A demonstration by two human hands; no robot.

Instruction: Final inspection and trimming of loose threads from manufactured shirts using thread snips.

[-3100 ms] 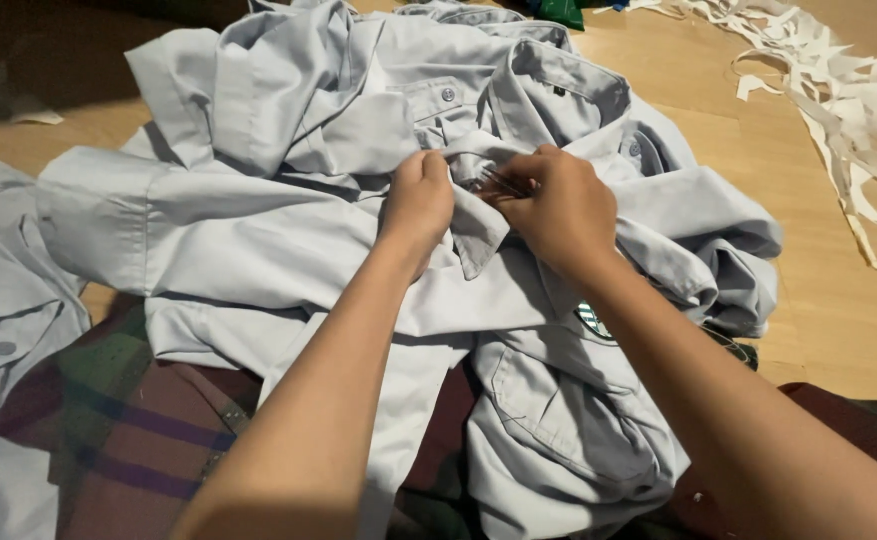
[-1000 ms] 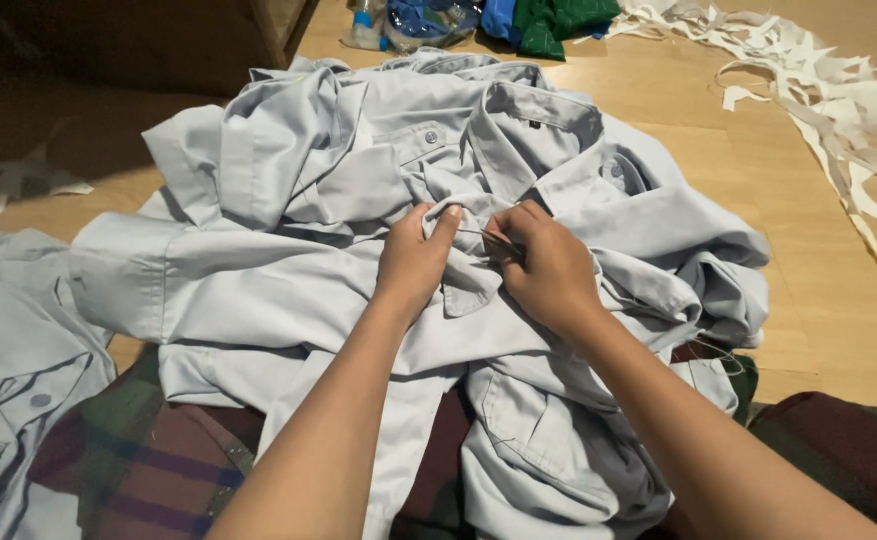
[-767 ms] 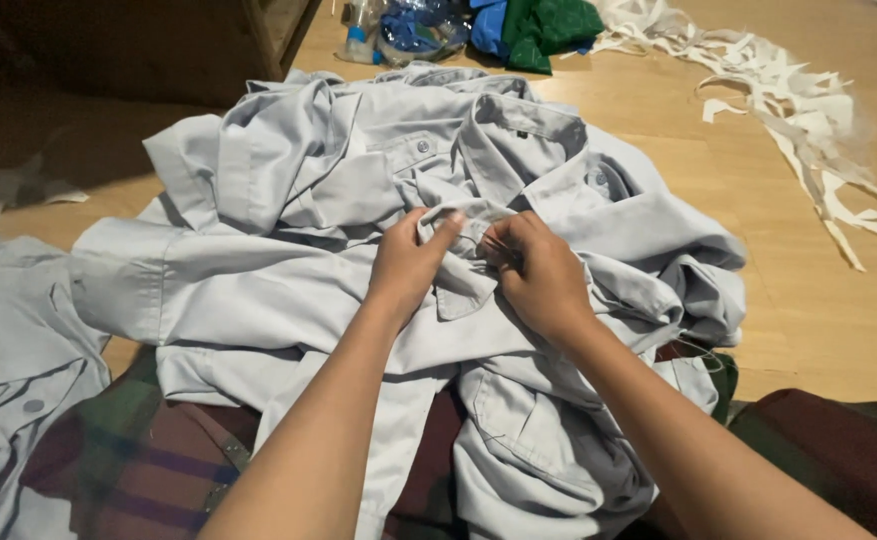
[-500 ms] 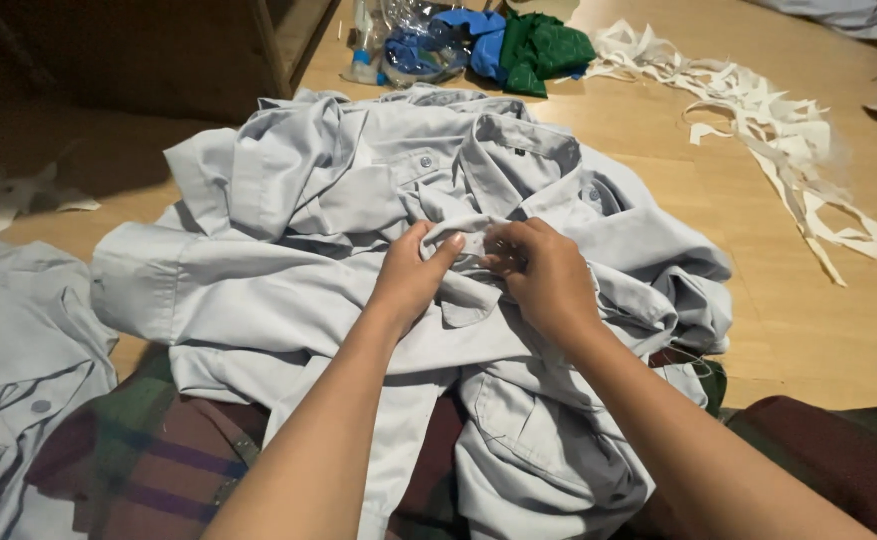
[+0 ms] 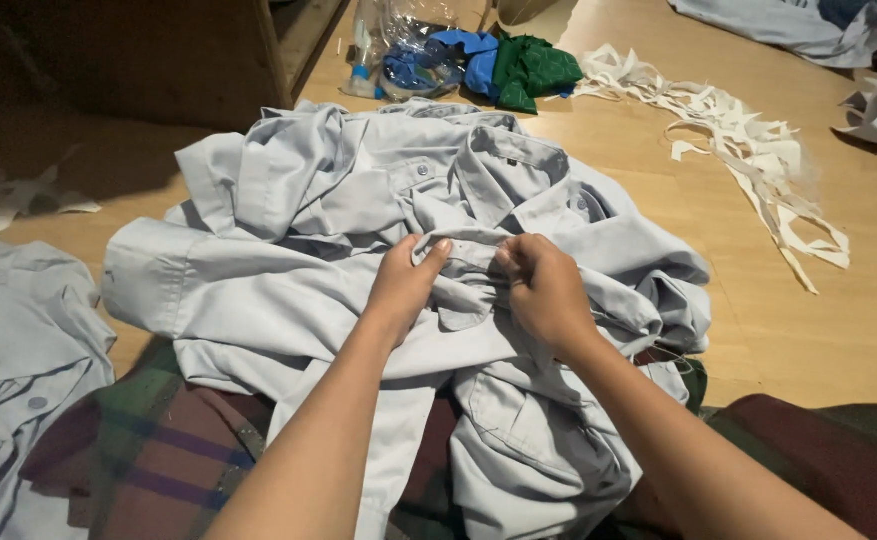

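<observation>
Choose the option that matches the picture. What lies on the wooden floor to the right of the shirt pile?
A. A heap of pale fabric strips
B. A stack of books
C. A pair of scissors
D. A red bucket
A: a loose tangle of pale fabric strips lies on the wooden floor to the right of the light blue shirt pile, which the left hand and right hand both grip.

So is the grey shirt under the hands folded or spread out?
Neither: the grey shirt lies crumpled, bunched between left hand and right hand.

Pale grey-blue shirt point(image 5: 288, 300), crumpled, collar up, spread over plaid blanket, wooden floor
</observation>
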